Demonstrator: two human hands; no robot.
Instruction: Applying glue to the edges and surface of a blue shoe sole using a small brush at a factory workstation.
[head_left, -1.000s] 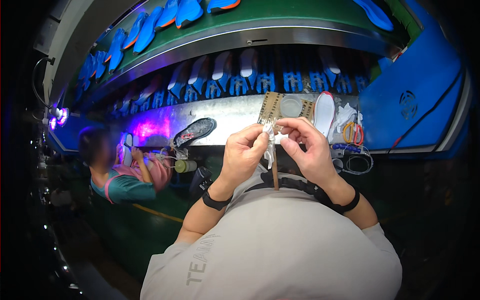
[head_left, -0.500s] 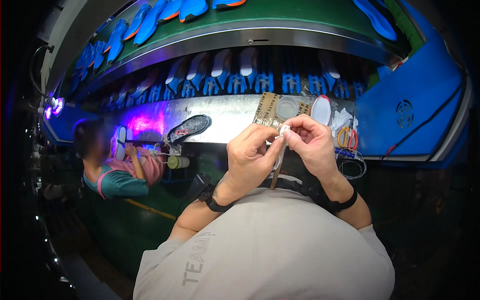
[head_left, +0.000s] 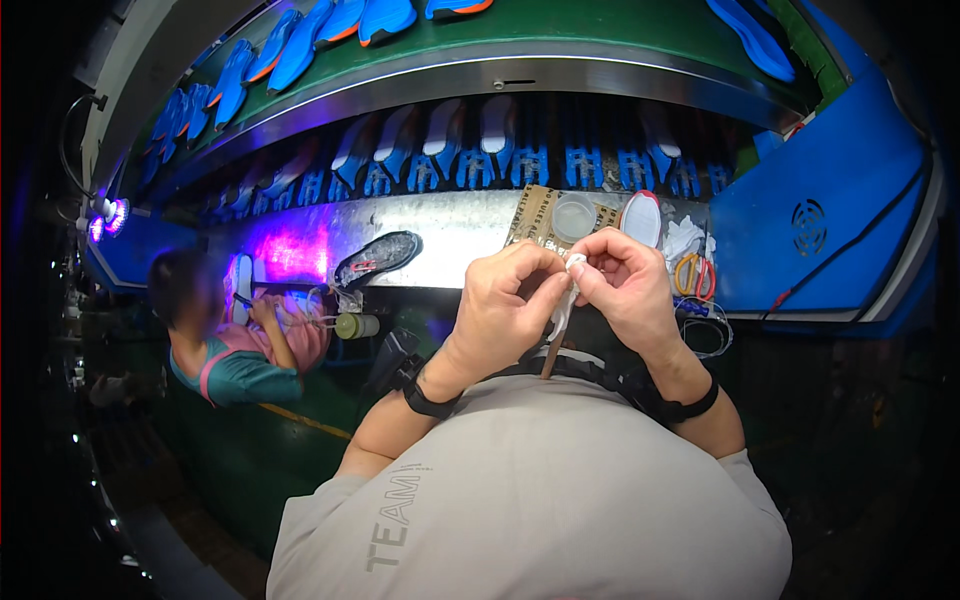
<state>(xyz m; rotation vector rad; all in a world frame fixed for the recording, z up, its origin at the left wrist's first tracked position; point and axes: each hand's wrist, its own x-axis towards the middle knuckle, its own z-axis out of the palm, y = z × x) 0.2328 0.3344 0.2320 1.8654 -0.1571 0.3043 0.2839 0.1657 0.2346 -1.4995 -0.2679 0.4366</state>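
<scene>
My left hand (head_left: 508, 300) and my right hand (head_left: 624, 290) meet just in front of the metal ledge, thumbs and forefingers pinched together. Between their fingertips is a thin white cloth or tissue (head_left: 575, 262), twisted at the top. Its loose tail (head_left: 562, 318) hangs below my fingers. Just beyond my hands, a clear plastic cup (head_left: 573, 217) stands on brown printed paper (head_left: 531, 213). Beside it lies a white insole with a red rim (head_left: 641, 218). White crumpled tissues (head_left: 684, 238) and scissors with orange handles (head_left: 686, 275) are right of my right hand.
A dark shoe sole (head_left: 378, 257) lies on the metal ledge (head_left: 460, 225) to the left. A person (head_left: 240, 330) sits at far left holding a sole, near purple lamps (head_left: 110, 218). Blue clamps (head_left: 530, 165) line the back, below a green belt (head_left: 560, 30) carrying blue insoles.
My hands stay pinched on the white cloth. My left hand has shifted slightly to the right, and the cloth's tail hangs a little differently.
</scene>
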